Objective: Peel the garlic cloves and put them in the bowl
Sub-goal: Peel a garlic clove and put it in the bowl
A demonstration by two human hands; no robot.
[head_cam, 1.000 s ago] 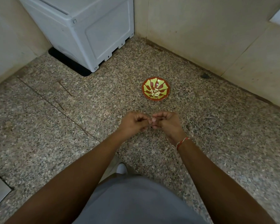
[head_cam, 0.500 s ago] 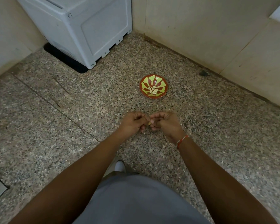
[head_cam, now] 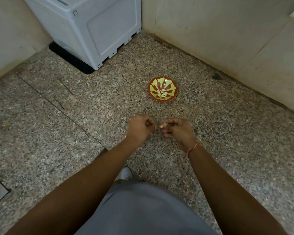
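A small pale garlic clove (head_cam: 161, 126) sits at the fingertips of my right hand (head_cam: 178, 131), which pinches it with curled fingers. My left hand (head_cam: 139, 127) is curled just left of it and pinches a thin strip of skin that runs toward the clove. Both hands hover above the speckled floor. Beyond them stands a red bowl (head_cam: 172, 97) with a yellow-green pattern, holding several peeled cloves (head_cam: 162, 93).
A grey plastic appliance (head_cam: 92, 29) on a black base fills the far left corner. Beige walls close the back and right. A dark spot (head_cam: 216, 76) lies by the right wall. My grey-clad lap (head_cam: 143, 212) and a white shoe tip (head_cam: 126, 173) are below.
My hands have drawn slightly apart, exposing the pale clove between them with a strip of skin stretched from it. The view has shifted a little.
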